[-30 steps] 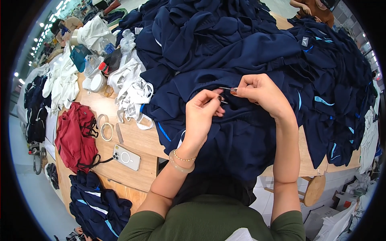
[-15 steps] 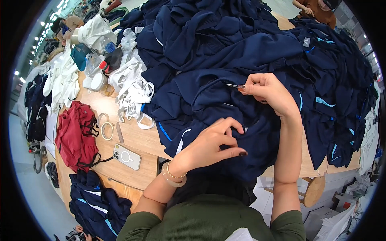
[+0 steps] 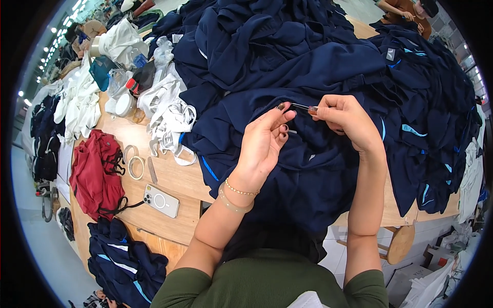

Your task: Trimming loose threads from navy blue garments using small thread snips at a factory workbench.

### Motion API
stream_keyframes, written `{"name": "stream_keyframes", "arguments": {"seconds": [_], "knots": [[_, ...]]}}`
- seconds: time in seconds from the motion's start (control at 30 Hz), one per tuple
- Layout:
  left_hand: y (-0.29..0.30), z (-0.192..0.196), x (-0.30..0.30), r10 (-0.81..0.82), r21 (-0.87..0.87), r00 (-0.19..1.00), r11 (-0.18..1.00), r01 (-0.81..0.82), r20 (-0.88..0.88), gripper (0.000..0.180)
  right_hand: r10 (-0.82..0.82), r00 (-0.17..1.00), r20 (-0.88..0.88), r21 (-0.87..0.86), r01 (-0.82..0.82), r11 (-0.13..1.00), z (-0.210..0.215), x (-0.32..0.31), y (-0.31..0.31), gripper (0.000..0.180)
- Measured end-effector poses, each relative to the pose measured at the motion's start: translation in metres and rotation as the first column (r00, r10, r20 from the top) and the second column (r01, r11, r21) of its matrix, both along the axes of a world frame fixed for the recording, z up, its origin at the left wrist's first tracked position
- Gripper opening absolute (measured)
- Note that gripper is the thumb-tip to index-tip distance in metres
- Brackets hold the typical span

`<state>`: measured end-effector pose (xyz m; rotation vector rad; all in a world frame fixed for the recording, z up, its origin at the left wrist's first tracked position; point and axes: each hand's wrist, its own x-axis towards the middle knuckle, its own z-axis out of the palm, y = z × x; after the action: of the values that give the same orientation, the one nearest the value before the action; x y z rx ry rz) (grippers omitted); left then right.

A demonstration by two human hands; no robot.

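A big heap of navy blue garments (image 3: 308,61) covers the wooden table (image 3: 174,185). One navy garment (image 3: 303,169) lies spread in front of me. My right hand (image 3: 344,118) pinches a thin metal tool (image 3: 300,107), a small clipper or tweezers, just above that cloth. My left hand (image 3: 264,143) is raised beside it, palm toward me, its fingertips touching the tool's tip. I cannot tell whether a thread is held between them.
To the left lie a phone (image 3: 160,200), two tape rolls (image 3: 133,161), a red bag (image 3: 97,172), white straps (image 3: 169,123) and white clothes (image 3: 77,102). A navy stack (image 3: 123,262) sits below the table's edge. Another person (image 3: 405,10) works at the far right.
My left hand dropped flat onto the garment half a second ago, then rose back up to meet the tool. My right hand stayed in place holding the tool.
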<state>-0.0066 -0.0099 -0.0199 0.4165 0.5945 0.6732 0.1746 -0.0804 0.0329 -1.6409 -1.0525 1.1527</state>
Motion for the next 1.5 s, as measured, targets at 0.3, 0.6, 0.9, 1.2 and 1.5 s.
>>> {"name": "stream_keyframes", "arguments": {"seconds": [0.3, 0.6, 0.9, 1.2, 1.5], "knots": [[-0.013, 0.004, -0.001, 0.433, 0.776, 0.876, 0.62, -0.118, -0.213, 0.005, -0.032, 0.998, -0.053, 0.029, 0.034, 0.999, -0.001, -0.002, -0.005, 0.021], [0.017, -0.014, 0.016, 0.771, 0.98, 0.629, -0.031, 0.199, -0.104, 0.019, -0.047, 0.996, -0.081, 0.116, 0.057, 0.992, -0.001, -0.008, -0.006, 0.019], [0.027, -0.03, 0.015, 0.762, 0.99, 0.647, -0.089, 0.113, -0.006, 0.005, -0.045, 0.999, -0.03, 0.09, 0.047, 0.995, 0.001, -0.012, -0.005, 0.022], [0.017, -0.03, 0.013, 0.725, 0.994, 0.681, 0.105, 0.042, -0.106, 0.008, -0.079, 0.99, 0.114, 0.056, 0.073, 0.996, -0.004, -0.024, 0.013, 0.029], [0.013, -0.033, 0.011, 0.733, 0.992, 0.671, 0.123, 0.032, -0.112, 0.009, -0.063, 0.984, 0.164, 0.029, 0.059, 0.998, -0.009, -0.031, 0.023, 0.024]]}}
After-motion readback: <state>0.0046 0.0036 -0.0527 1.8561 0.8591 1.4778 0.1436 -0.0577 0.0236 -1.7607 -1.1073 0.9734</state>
